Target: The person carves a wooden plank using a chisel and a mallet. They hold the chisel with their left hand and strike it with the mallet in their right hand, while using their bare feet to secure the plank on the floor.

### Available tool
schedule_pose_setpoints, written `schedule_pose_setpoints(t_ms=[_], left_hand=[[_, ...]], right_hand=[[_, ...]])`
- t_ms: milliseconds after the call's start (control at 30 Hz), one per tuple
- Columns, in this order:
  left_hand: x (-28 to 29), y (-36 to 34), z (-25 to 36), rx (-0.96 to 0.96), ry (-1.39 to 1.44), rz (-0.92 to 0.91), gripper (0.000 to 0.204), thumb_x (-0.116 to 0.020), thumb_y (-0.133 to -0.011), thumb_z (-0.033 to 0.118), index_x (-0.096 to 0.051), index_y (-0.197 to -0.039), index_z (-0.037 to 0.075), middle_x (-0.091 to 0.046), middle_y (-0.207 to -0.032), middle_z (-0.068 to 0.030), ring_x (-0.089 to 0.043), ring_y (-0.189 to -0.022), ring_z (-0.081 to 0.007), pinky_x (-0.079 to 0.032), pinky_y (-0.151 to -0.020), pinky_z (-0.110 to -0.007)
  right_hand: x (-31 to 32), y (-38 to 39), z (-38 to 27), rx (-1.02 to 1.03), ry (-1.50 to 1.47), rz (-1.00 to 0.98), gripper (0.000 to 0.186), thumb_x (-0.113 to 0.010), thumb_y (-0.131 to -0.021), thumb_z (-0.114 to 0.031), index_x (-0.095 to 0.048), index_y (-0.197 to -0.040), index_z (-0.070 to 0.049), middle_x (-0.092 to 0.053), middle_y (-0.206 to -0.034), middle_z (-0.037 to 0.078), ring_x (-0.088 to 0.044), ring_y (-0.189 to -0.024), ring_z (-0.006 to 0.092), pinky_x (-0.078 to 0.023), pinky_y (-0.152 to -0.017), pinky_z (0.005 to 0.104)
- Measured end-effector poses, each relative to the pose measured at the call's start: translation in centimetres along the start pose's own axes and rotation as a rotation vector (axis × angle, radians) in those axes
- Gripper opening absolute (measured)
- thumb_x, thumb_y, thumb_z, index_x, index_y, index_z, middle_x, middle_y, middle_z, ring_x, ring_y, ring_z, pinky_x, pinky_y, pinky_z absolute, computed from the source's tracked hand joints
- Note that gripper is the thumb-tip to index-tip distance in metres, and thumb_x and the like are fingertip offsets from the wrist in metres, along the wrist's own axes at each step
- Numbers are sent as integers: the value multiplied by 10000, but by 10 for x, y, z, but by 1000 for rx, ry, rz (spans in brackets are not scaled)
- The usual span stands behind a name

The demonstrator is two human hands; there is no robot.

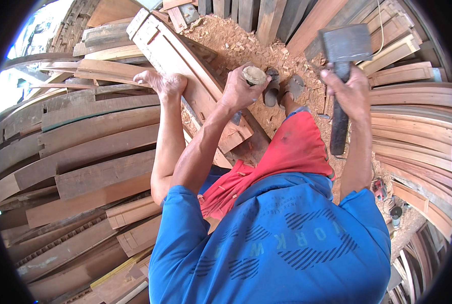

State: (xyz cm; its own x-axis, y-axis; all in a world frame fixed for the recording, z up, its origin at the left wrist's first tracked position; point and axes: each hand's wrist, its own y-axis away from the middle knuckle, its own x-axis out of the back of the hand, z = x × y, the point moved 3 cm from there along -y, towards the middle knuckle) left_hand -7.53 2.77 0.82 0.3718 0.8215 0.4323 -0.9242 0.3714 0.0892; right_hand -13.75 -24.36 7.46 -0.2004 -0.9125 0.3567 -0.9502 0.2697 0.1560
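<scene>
My left hand point(241, 91) grips the upright handle of a chisel point(253, 75), its pale, battered top facing the camera. Part of its blade shows below my fist, over a pale carved wooden board point(170, 55) lying diagonally in front of me; whether the edge touches it is unclear. My right hand point(350, 91) is closed on the dark handle of a mallet point(345, 41), raised to the right of the chisel, its broad grey head at the top. My bare left foot point(167, 81) rests beside the board at its left edge.
Stacked planks point(84, 142) fill the left side, and more panels point(408, 126) line the right. Upright timbers point(266, 20) stand at the back. Sandals point(271, 88) and wood chips point(226, 38) lie on the floor, with a red tool point(379, 188) at the lower right.
</scene>
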Motion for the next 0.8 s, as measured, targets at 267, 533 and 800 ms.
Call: schedule_pose_setpoints(t_ms=[267,533,800], left_hand=[[-23,10,-6,-40,-84,-121,259,-815,-884,232,-658,-936,32,-706,-810,-60,-634,-756,-113,-540,-723,-337],[-26,12,-9,94,-167,-269,373,-823,-834,292,-704,-1089,46,-755,-961,-184,-746,-923,-328,-578,-826,-411],[-40,2,-11,64,-157,-256,331,-822,-863,277,-702,-1019,11,-750,-910,-149,-735,-893,-222,-564,-809,-412]], right_hand=[[-10,5,2,80,232,151,315,-782,-900,-287,-686,-977,3,-689,-780,66,-633,-665,161,-507,-624,344],[-60,15,41,96,198,-254,400,-775,-817,-221,-654,-1078,56,-725,-933,171,-705,-801,281,-554,-769,417],[-25,-21,13,-53,72,132,391,-763,-870,-325,-643,-943,40,-706,-825,165,-658,-624,249,-540,-607,366]])
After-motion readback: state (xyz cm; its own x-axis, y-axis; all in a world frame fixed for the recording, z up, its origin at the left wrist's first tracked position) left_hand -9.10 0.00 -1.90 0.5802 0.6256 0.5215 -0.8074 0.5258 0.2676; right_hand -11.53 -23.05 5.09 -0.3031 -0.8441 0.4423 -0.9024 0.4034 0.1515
